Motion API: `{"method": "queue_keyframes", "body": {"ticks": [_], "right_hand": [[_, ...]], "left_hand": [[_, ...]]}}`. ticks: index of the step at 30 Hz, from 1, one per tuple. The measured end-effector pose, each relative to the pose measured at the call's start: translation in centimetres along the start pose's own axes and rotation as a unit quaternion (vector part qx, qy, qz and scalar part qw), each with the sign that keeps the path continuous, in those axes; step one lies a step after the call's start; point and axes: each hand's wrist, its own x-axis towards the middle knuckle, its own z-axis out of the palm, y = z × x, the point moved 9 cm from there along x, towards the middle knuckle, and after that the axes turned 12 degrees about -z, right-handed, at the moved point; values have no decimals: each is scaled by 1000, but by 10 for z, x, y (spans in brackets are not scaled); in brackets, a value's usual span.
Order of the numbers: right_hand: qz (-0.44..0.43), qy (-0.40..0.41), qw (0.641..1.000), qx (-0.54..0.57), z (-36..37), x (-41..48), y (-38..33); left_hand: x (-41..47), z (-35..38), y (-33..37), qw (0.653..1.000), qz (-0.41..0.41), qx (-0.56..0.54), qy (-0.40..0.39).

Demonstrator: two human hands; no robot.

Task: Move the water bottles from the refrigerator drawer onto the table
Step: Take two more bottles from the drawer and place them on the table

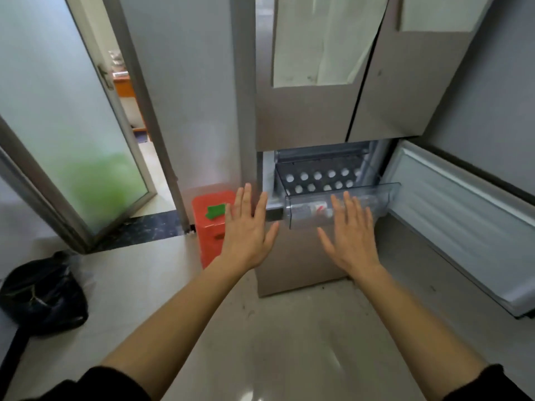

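Observation:
A clear plastic refrigerator drawer point(385, 198) stands pulled out of the lower compartment. Inside it several water bottles show as rows of white caps point(317, 176), with labels visible through the front wall. My left hand point(246, 230) is stretched out flat, fingers apart, just left of the drawer's front corner, holding nothing. My right hand point(351, 230) is also spread flat in front of the drawer's front wall and holds nothing. No table is in view.
The lower refrigerator door point(463, 224) hangs open to the right. An orange plastic stool point(211, 230) with a green item on top stands left of the refrigerator. A frosted glass door point(72, 134) is open at left. A dark bag point(43, 293) lies on the floor.

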Motion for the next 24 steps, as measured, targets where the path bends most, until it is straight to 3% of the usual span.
{"method": "queue_keyframes", "body": {"ticks": [11,20,24], "right_hand": [[128,-16,992,13,28,42,206],[29,-131,983,127,127,156,304],[-36,-243,953,177,168,205,323]], "left_hand": [[147,116,143,985,97,21,-141],[242,205,162,978,-45,24,-202],[264,233,165,965,-102,15,-242]]}}
